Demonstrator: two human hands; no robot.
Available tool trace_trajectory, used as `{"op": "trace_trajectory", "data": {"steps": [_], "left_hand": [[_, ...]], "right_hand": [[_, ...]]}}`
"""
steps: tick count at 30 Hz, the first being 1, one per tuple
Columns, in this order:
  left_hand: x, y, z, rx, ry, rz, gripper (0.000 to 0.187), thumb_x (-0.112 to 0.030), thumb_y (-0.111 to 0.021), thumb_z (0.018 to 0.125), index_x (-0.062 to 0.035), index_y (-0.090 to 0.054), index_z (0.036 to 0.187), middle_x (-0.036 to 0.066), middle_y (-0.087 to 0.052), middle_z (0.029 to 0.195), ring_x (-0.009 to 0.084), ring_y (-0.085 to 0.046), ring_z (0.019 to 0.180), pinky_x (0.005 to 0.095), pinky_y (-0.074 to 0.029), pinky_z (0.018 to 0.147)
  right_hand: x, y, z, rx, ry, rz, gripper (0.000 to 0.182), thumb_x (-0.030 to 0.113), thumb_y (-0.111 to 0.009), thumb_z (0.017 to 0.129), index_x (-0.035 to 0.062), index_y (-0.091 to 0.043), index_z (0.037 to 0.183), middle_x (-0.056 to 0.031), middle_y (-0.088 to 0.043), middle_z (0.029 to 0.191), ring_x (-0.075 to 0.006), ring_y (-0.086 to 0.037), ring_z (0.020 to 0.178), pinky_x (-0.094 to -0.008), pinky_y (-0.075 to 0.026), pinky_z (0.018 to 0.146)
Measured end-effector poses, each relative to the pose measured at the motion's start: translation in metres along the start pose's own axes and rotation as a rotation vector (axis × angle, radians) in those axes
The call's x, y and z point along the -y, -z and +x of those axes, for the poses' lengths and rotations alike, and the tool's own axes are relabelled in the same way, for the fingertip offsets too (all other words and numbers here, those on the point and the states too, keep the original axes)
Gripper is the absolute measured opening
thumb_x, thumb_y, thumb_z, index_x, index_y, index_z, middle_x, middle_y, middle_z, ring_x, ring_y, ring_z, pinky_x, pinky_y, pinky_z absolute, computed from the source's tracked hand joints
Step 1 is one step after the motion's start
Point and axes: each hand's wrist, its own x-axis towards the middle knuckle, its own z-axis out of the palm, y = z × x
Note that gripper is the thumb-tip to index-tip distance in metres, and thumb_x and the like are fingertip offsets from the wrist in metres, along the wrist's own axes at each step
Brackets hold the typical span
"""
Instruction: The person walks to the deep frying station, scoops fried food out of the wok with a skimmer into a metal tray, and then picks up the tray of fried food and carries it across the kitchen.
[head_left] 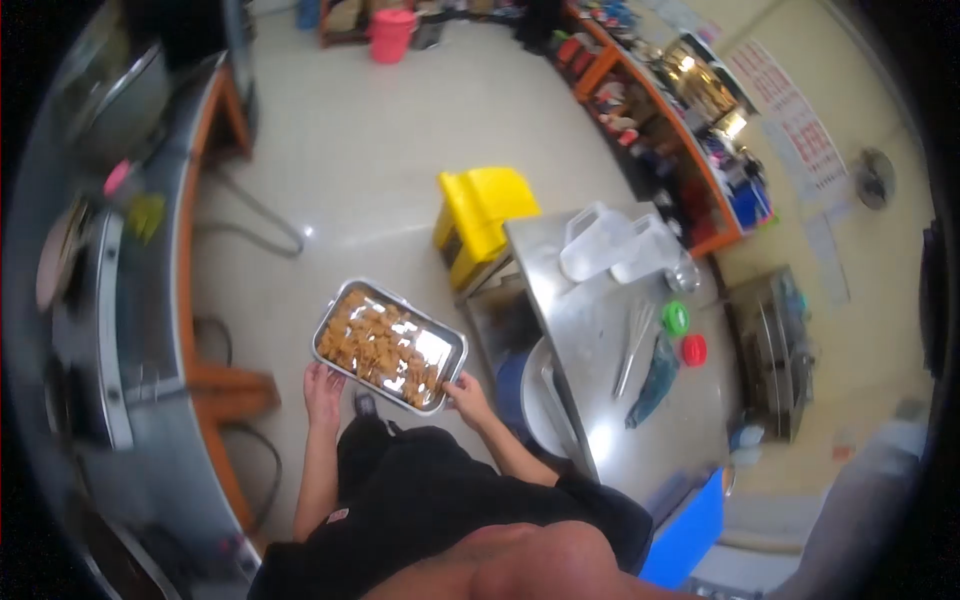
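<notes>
A rectangular metal tray [405,304] is held out in front of my body, over the floor. Brown, crisp-looking food pieces [370,345] cover most of its bottom, and bright reflections lie over them. My left hand [322,393] is at the tray's near left edge, its fingers partly hidden beneath the rim. At the near right corner, my right hand [467,398] grips the rim with the thumb on top. The tray looks slightly turned, its right end closer to me.
To the right stands a steel table [600,345] with plastic jugs [595,240], a whisk [634,345], a green lid [676,318] and a red lid [693,349]. A yellow bin [485,215] is beyond its corner. Along the left runs an orange-framed counter [183,260].
</notes>
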Motion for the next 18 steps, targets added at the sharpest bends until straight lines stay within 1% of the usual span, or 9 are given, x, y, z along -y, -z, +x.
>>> {"op": "trace_trajectory", "data": {"steps": [3,6,8,10,11,12,14,16,18], "left_hand": [[-0.028,-0.054,0.086,0.164,0.037,0.076,0.025,-0.018,-0.052,0.092,-0.0094,-0.042,0.113,0.005,-0.053,0.100,0.0150,-0.053,0.088,0.0306,-0.045,0.078],[-0.056,-0.123,0.177,0.230,0.104,0.126,0.025,-0.017,-0.052,0.092,-0.0096,-0.042,0.113,0.005,-0.053,0.101,0.0141,-0.053,0.087,0.0296,-0.044,0.077],[-0.074,-0.172,0.233,0.263,0.094,0.180,0.025,-0.017,-0.052,0.092,-0.0095,-0.042,0.113,0.004,-0.052,0.102,0.0136,-0.053,0.087,0.0295,-0.044,0.077],[-0.079,-0.237,0.303,0.317,0.085,0.174,0.026,-0.018,-0.052,0.092,-0.0092,-0.041,0.114,0.004,-0.052,0.103,0.0139,-0.053,0.088,0.0298,-0.044,0.078],[-0.083,-0.254,0.335,0.328,0.100,0.184,0.027,-0.018,-0.052,0.092,-0.0088,-0.041,0.115,0.005,-0.051,0.104,0.0145,-0.053,0.089,0.0302,-0.045,0.079],[-0.084,-0.272,0.368,0.328,0.113,0.198,0.028,-0.019,-0.052,0.092,-0.0085,-0.041,0.115,0.005,-0.051,0.105,0.0151,-0.053,0.089,0.0306,-0.045,0.079],[-0.086,-0.325,0.437,0.360,0.111,0.199,0.030,-0.020,-0.052,0.092,-0.0082,-0.041,0.117,0.006,-0.050,0.106,0.0166,-0.053,0.091,0.0313,-0.045,0.081],[-0.094,-0.368,0.486,0.379,0.094,0.214,0.032,-0.021,-0.052,0.092,-0.0082,-0.041,0.118,0.006,-0.049,0.108,0.0180,-0.053,0.092,0.0315,-0.045,0.081],[-0.108,-0.433,0.525,0.426,0.093,0.238,0.033,-0.022,-0.051,0.092,-0.0084,-0.040,0.120,0.006,-0.048,0.109,0.0192,-0.053,0.092,0.0313,-0.046,0.081]], "right_hand": [[0.045,-0.008,0.056,-0.101,0.076,0.017,0.024,0.008,-0.054,0.082,0.0043,-0.054,0.106,-0.0037,-0.062,0.085,-0.0106,-0.060,0.069,-0.0235,-0.051,0.054],[0.103,-0.025,0.122,-0.189,0.107,0.073,0.025,0.010,-0.055,0.083,0.0044,-0.055,0.107,-0.0039,-0.061,0.088,-0.0109,-0.060,0.070,-0.0238,-0.052,0.054],[0.128,-0.023,0.179,-0.252,0.139,0.072,0.025,0.010,-0.055,0.084,0.0042,-0.055,0.107,-0.0044,-0.061,0.090,-0.0114,-0.060,0.071,-0.0244,-0.052,0.054],[0.154,-0.017,0.250,-0.277,0.094,0.007,0.026,0.010,-0.055,0.084,0.0046,-0.055,0.110,-0.0045,-0.061,0.094,-0.0122,-0.061,0.075,-0.0256,-0.053,0.055],[0.165,-0.017,0.283,-0.268,0.145,0.145,0.029,0.009,-0.055,0.085,0.0050,-0.054,0.113,-0.0052,-0.061,0.095,-0.0127,-0.061,0.078,-0.0269,-0.054,0.057],[0.182,-0.017,0.315,-0.278,0.195,0.166,0.031,0.008,-0.054,0.084,0.0050,-0.053,0.115,-0.0059,-0.061,0.097,-0.0128,-0.061,0.077,-0.0272,-0.055,0.057],[0.225,-0.012,0.374,-0.304,0.179,0.172,0.032,0.006,-0.052,0.084,0.0046,-0.053,0.115,-0.0063,-0.061,0.097,-0.0131,-0.061,0.077,-0.0273,-0.055,0.057],[0.271,0.001,0.428,-0.290,0.194,0.203,0.030,0.005,-0.051,0.083,0.0046,-0.053,0.113,-0.0058,-0.061,0.095,-0.0130,-0.061,0.076,-0.0271,-0.055,0.057],[0.319,0.004,0.472,-0.331,0.204,0.233,0.029,0.005,-0.051,0.083,0.0038,-0.054,0.112,-0.0061,-0.061,0.094,-0.0132,-0.060,0.077,-0.0265,-0.053,0.057]]}}
